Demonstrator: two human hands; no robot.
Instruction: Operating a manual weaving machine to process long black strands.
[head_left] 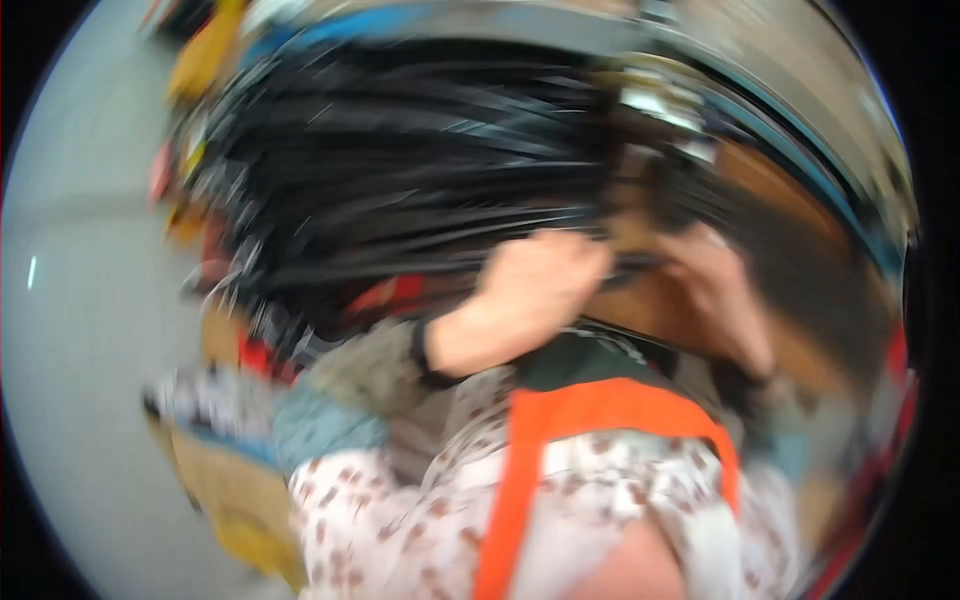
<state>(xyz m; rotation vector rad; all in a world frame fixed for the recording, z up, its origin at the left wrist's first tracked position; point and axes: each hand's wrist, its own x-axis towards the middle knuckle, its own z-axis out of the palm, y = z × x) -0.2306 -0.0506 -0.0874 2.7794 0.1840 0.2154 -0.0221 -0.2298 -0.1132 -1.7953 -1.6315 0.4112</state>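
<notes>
A big pile of glossy black items (410, 150), which look wrapped in clear plastic, fills the middle of the view. At its near right corner is my left hand (545, 285), its fingers curled closed round a dark strip-like thing (630, 266). That strip spans the gap toward my right hand (715, 285), which sits a little to the right over a brown surface (655, 310). Motion smears the right fingers, so their grip on the strip's end is unclear. The kind of the black items cannot be made out.
Rolls of whitish and tan tape (660, 95) appear to stand beyond my right hand. A blue-edged ledge (790, 130) curves along the right. At lower left is a cardboard box (235, 480), with a pale floor (90, 300) beyond. Yellow and red items line the pile's left side.
</notes>
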